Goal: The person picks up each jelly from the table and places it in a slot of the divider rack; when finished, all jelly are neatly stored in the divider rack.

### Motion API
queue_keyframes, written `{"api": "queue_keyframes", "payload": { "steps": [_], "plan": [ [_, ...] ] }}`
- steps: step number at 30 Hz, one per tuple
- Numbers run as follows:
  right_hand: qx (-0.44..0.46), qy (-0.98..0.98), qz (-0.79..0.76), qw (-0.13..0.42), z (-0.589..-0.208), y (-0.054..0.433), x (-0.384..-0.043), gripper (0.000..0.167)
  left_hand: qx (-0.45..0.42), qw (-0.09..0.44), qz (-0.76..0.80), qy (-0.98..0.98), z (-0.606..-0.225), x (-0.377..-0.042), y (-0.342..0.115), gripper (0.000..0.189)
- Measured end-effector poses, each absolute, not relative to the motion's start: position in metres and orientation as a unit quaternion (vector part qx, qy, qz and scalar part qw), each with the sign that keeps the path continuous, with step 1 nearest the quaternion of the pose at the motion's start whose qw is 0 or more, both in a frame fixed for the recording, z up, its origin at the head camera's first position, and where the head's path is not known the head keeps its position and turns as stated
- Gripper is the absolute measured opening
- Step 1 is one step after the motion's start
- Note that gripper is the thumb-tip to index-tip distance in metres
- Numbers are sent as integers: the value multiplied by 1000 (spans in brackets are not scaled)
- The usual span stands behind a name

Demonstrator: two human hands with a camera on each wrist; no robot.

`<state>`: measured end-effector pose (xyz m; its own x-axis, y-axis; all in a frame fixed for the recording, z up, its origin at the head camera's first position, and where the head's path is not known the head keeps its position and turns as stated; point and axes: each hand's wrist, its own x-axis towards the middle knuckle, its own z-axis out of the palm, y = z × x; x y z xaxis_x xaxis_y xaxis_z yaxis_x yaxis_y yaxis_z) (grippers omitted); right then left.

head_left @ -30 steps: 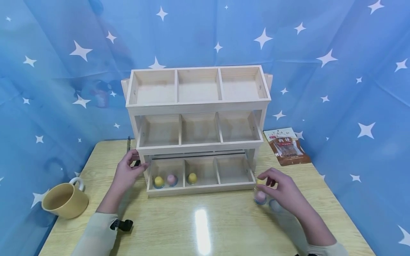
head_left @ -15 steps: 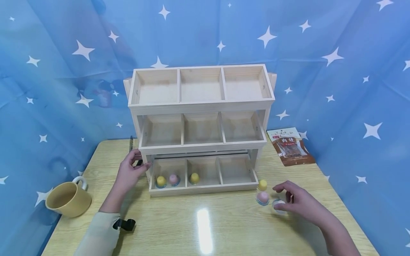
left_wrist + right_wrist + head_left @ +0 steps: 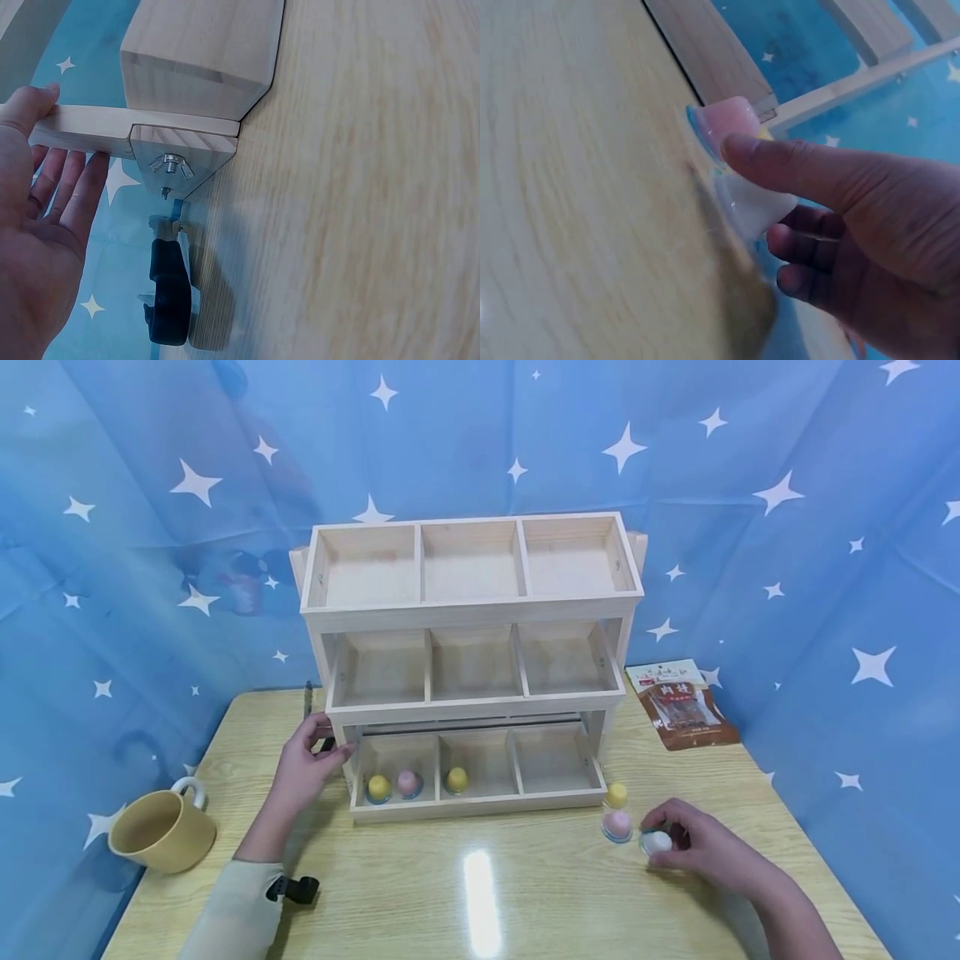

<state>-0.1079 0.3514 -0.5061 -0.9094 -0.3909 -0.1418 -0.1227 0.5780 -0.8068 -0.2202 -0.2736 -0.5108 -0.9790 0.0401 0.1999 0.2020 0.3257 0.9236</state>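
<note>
A three-tier wooden rack with divided trays stands on the table. My left hand grips its left upright, thumb on one side and fingers on the other. At the right, my right hand pinches a white jelly cup between thumb and fingers, low at the tabletop. Beside it sit a pink jelly cup and a yellow jelly cup, near the rack's right corner. In the bottom tray, the left compartment holds yellow and pink cups; the middle one holds a yellow cup.
A tan mug with a white handle stands at the table's left edge. Behind the right hand lies a brown snack packet. A black-handled tool lies by the rack's left foot. A starry blue curtain surrounds the table.
My right hand has moved right and down from the yellow and pink cups to the white jelly cup, closing its fingers around it. The left hand stays on the upright.
</note>
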Motion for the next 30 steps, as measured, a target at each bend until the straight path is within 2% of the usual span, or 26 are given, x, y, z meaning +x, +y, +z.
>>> {"api": "queue_keyframes", "payload": {
  "steps": [4, 9, 14, 23, 30],
  "plan": [
    [-146, 873, -437, 157, -512, 354, -108, 31, -76, 72, -574, -812, -512, -220, -273, 56],
    [-152, 883, -424, 130, -513, 355, -110, 25, -78, 72, -573, -812, -510, -221, -273, 57],
    [-172, 895, -409, 55, -510, 353, -113, 24, -74, 70, -573, -813, -510, -219, -274, 58],
    [-202, 909, -354, -88, -487, 342, -122, 35, -67, 68, -575, -812, -511, -217, -274, 59],
    [-194, 904, -355, -138, -476, 320, -133, 34, -77, 74, -575, -811, -509, -218, -273, 57]
  ]
}}
